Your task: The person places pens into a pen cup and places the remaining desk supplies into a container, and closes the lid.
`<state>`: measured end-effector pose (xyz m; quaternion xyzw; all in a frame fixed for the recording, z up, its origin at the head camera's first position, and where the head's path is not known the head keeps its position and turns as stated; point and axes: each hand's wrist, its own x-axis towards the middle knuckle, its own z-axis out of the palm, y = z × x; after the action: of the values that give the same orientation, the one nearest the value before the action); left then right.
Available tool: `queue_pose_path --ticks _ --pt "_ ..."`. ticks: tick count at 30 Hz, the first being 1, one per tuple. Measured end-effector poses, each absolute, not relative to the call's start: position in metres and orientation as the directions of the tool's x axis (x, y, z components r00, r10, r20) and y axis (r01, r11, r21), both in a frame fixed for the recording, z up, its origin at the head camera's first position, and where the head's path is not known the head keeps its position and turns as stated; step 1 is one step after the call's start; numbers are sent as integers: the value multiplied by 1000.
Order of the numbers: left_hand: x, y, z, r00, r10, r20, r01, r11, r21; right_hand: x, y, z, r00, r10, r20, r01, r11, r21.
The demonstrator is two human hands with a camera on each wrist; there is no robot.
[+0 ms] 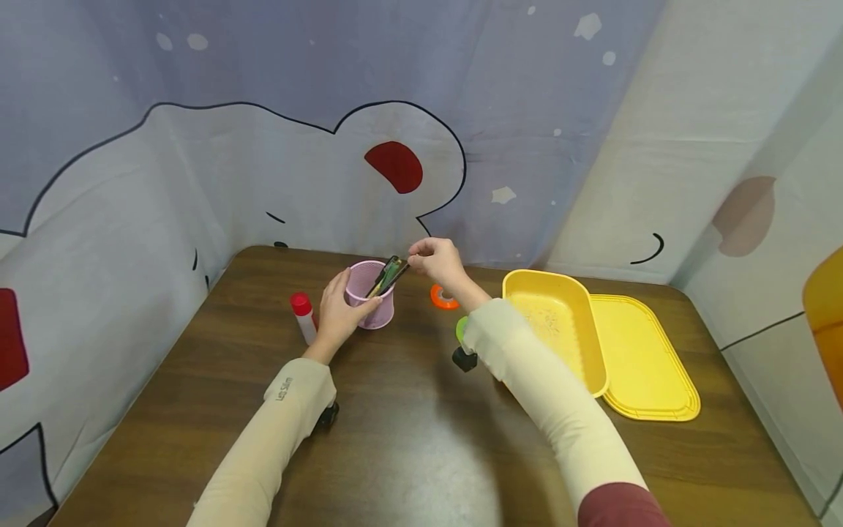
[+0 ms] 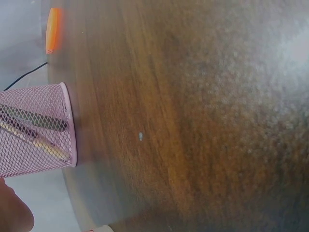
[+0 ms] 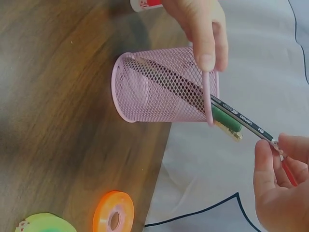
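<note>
A pink mesh pen cup (image 1: 380, 316) stands on the table, with my left hand (image 1: 339, 311) gripping it near the rim, thumb on the near side. In the right wrist view, my right hand (image 3: 285, 181) pinches the upper end of a black pencil (image 3: 241, 117) with white lettering. The pencil's lower part is still inside the cup, slanting against the rim. A red bit (image 3: 289, 173) shows between the right fingers; what it belongs to is unclear. Beside the pencil, a green item (image 3: 226, 119) and a thin yellowish one (image 3: 231, 133) stick out of the cup.
Left of the cup stands a white glue stick (image 1: 304, 318) with a red cap. An orange tape roll (image 1: 444, 297) and a green roll (image 1: 461, 329), partly hidden by the right sleeve, lie to the right. Farther right are a yellow tub (image 1: 596, 344) and its flat yellow lid (image 1: 645, 359).
</note>
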<state>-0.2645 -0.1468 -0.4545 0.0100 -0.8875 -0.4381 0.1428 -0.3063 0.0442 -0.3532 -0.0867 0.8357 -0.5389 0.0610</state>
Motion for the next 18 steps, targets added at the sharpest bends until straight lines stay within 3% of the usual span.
queue_pose_path --ticks 6,18 --pt "-264 -146 -454 -965 -141 223 91 617 782 -306 45 -358 -964 -266 -1 -98 359 -928" --pt "-263 -146 -453 -968 -148 203 73 606 792 -299 86 -362 -927 -360 -102 -81 458 -885"
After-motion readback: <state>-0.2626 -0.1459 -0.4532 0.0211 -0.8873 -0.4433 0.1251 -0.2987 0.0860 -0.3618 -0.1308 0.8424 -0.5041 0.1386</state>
